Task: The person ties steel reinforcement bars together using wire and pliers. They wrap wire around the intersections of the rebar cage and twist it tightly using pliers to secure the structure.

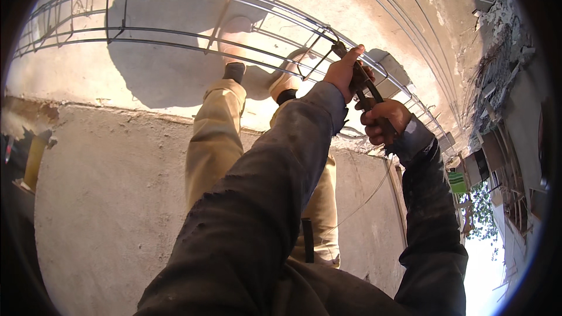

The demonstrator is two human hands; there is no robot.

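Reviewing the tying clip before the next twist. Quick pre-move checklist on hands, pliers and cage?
1. Left hand braced at the joint of the rebar cage: ok, fingers rest on the top bar.
2. Right hand closed on the handles of the pliers: ok.
3. Plier head biting the tie wire: cannot tell, the left hand hides it.
4. Loose wire hanging below the hands: not ok, it trails near the legs.
5. Feet on the concrete ledge: ok, both shoes beside the cage.

Harsh sunlight, hard shadows on concrete, fisheye bending, dark vignetted rim.
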